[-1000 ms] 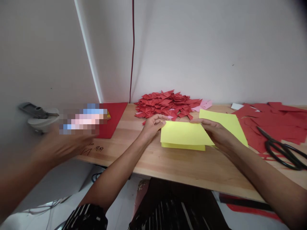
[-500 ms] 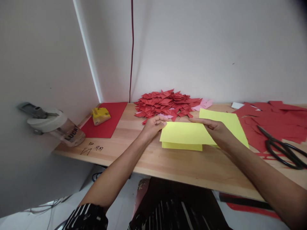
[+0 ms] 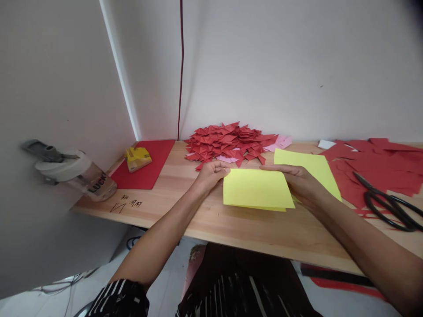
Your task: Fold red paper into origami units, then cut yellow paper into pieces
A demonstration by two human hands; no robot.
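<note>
A sheet of yellow paper [image 3: 256, 189], folded over on itself, is held up by its top corners above the table. My left hand [image 3: 213, 173] pinches the upper left corner, thumb on the near face. At the upper right corner, my right hand [image 3: 299, 179] grips the paper, its index finger stretched along the top edge and the other fingers partly hidden behind. The two layers hang almost lined up, with a strip of the rear one showing under the front. Behind my right hand, a second yellow sheet [image 3: 309, 167] lies flat on the table.
A heap of folded red paper pieces [image 3: 228, 141] lies against the wall, with pink pieces [image 3: 280, 141] beside it. Black scissors [image 3: 390, 202] rest on red paper scraps [image 3: 373, 165] at right. Leftward are a yellow box [image 3: 138, 158] on red sheets [image 3: 155, 169] and a bottle [image 3: 87, 178].
The yellow paper's front layer has shifted right and down, bringing its edges closer to the rear layer's. Both hands stay at the top corners.
</note>
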